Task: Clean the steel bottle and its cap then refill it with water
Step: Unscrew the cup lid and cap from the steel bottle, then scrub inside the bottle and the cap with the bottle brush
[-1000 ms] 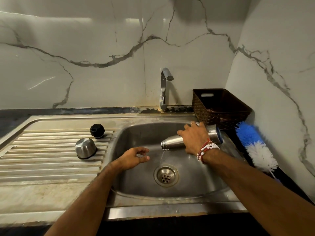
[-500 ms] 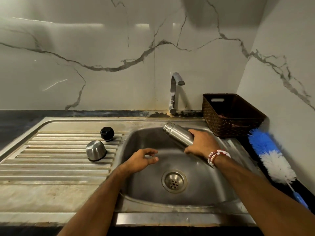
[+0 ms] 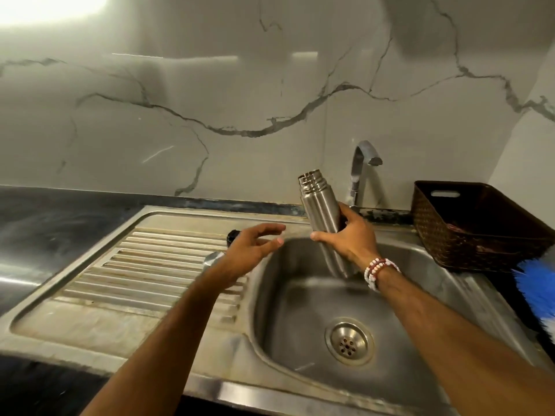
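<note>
Right hand (image 3: 351, 240): I grip the steel bottle (image 3: 319, 210) low down.
Left hand (image 3: 249, 252): loose, holds nothing, just beside the bottle.
Bottle: lifted since before, nearly upright now, mouth up, over the sink (image 3: 294, 319).
Cap (image 3: 232, 235): peeks out behind my left hand.

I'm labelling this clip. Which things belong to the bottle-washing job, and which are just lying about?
Job: steel bottle, gripped by the right hand; black cap and steel cup on the drainboard, mostly behind the left hand; tap; sink.
Lying about: brown basket; blue-and-white brush.
</note>
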